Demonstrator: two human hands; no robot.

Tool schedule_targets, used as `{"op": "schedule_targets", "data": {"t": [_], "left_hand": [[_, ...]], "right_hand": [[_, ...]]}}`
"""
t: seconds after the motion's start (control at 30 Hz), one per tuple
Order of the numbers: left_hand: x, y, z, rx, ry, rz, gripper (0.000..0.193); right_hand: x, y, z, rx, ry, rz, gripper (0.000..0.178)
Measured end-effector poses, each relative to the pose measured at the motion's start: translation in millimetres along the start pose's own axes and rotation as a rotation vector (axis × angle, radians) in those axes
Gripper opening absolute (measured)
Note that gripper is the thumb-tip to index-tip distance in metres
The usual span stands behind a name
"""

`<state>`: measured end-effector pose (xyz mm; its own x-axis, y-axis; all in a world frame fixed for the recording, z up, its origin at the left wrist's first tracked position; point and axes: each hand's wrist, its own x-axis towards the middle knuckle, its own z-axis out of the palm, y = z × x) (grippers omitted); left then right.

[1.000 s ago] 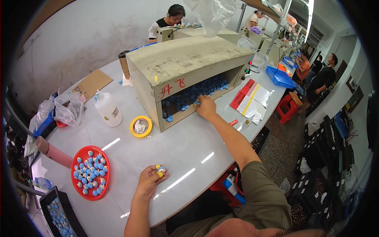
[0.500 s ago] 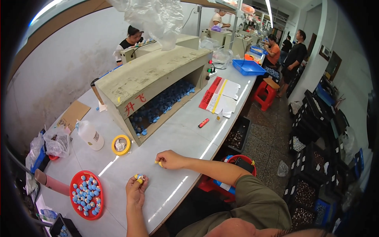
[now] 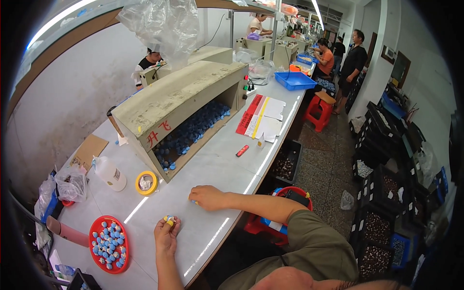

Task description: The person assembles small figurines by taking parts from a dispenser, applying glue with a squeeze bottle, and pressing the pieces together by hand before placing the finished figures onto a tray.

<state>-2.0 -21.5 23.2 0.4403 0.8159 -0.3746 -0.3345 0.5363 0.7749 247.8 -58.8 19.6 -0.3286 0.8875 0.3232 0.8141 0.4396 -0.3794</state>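
My left hand is raised over the grey table, thumb and fingers pinched together. Yellow wrapping shows on its fingertips, along with a bit of white and blue; what they pinch is too small to make out. To its upper right, my right hand is closed, its back turned up. A small blue piece peeks out at its fingertips. Left of my left hand, a red oval basket holds many small blue-and-white balls.
Many blue pieces fill the open-fronted beige metal box. Around it are yellow tape, a white bottle, a red marker-like stick, a red-and-white sheet and a blue tray. Black crates stack at right; people sit and stand farther back.
My right hand has turned so its back faces up, hiding the yellow on its fingertips; a blue piece now shows there. My left hand stays pinched in place. The view has shifted slightly.
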Motion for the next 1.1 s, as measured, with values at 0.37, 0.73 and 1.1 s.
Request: {"op": "schedule_targets", "data": {"t": [0.37,0.73,1.1], "left_hand": [[6.8,-8.1,-4.7,-0.005,0.021,0.085,0.023],[6.7,-1.5,-5.6,-0.119,0.024,0.038,0.018],[2.9,-0.9,-8.2,-0.152,-0.12,-0.034,0.022]], "right_hand": [[36.8,-73.0,54.0,0.834,0.35,0.312,0.026],[39.4,-54.0,62.1,1.008,0.29,0.304,0.022],[33.7,-55.0,40.3,0.95,0.171,0.23,0.022]]}}
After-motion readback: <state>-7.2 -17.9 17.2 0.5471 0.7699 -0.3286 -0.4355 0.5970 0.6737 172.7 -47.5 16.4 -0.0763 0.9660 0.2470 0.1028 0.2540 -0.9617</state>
